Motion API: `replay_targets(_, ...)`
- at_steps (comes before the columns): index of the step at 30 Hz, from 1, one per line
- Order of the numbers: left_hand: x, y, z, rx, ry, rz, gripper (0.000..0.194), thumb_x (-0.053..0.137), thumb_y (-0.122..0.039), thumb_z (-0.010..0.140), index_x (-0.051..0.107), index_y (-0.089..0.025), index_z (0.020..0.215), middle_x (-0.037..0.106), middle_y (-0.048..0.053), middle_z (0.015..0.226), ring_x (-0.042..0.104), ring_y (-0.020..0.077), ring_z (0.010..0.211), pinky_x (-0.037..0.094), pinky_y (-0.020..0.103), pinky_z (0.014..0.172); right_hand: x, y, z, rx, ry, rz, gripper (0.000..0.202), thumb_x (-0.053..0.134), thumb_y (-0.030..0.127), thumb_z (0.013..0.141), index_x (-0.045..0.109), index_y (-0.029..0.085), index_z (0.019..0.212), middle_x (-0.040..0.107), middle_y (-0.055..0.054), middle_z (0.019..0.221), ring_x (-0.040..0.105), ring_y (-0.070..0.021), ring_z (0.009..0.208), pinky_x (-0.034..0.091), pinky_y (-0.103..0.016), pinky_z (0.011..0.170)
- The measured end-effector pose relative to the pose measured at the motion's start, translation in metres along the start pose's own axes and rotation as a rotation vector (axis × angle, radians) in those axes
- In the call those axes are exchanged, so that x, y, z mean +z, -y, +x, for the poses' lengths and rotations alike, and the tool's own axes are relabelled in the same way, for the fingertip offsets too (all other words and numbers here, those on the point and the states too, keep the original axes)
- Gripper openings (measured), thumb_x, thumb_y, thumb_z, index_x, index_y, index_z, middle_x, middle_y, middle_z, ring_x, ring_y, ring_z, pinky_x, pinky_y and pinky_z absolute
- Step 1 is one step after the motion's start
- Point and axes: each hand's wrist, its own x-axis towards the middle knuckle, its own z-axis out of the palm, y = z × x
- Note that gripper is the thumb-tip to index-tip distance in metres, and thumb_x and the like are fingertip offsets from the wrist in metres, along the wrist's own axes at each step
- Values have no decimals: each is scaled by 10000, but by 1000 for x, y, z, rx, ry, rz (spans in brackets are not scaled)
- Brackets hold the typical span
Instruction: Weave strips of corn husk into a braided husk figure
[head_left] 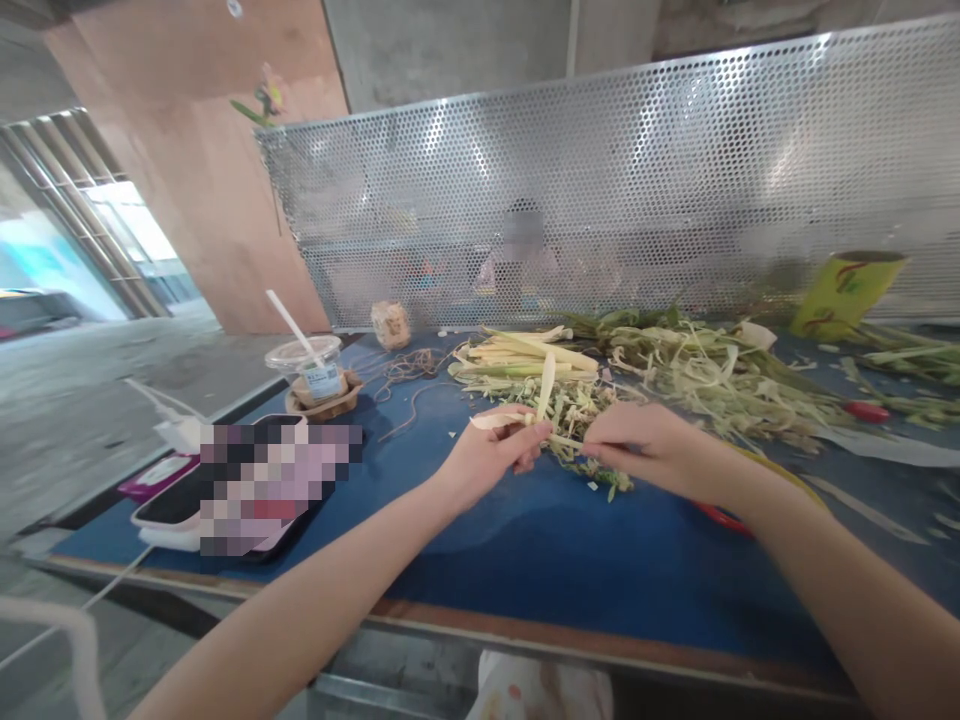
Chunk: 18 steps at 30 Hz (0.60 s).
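Note:
My left hand (504, 442), fingers closed in a pinch, holds a pale leaf strip (548, 385) that is folded or crossed, with one piece standing up and another pointing left. To its right, my right hand (626, 440) pinches the strip's other end, which stretches between the two hands. Just behind lies a heap of green plant scraps (581, 405). Beyond that, a bundle of long pale yellow-green leaf strips (525, 352) rests on the blue table (525, 550). The fingertips of my right hand are partly hidden.
Left stand a lidded plastic cup with a straw (319, 375) in a cardboard holder, and a phone-like tray (225, 490), partly blurred out. Thin twine (412, 370) lies behind. A perforated metal screen (600, 190) closes the back. Right are leaf shreds (705, 370) and a yellow-green can (851, 295).

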Motion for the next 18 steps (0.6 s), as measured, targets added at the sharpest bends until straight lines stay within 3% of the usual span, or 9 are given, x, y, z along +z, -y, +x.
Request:
replay_targets(5,-4,-2,-1,26,36,73,261,566,-394,737,505,-144,694,437,-59,473,378,57,438,304,210,453,-3,4,0,140,52,135,278,382,350,858,582,210,726,563,-15,634,511,-144,608,394,-256,608)
replay_targets(10,1,-5,-3,-66,161,104,367,433,-427,804,494,-127,602,464,-27,514,385,51,447,294,210,457,12,11,4,335,-39,288,282,483,410,797,573,202,965,592,-25,721,504,-148,610,406,-260,562)
replay_targets(13,4,-6,-5,-126,159,35,180,525,-312,763,495,-144,824,488,-42,561,425,53,492,315,195,488,22,12,8,369,-101,371,363,521,383,773,552,209,1090,603,-16,716,494,-143,590,400,-255,532)
replay_targets(15,3,-6,-7,-149,144,-22,273,544,-240,751,390,-189,970,518,-52,600,469,61,537,339,192,519,25,11,10,377,-141,373,386,550,380,753,560,219,1104,596,-5,689,483,-137,568,398,-253,518)
replay_targets(18,0,-5,-8,-128,174,-13,319,530,-223,774,266,-216,954,558,-46,630,477,58,534,342,194,518,25,8,9,325,-188,327,287,559,376,753,643,228,984,566,2,623,472,-134,550,393,-250,509)
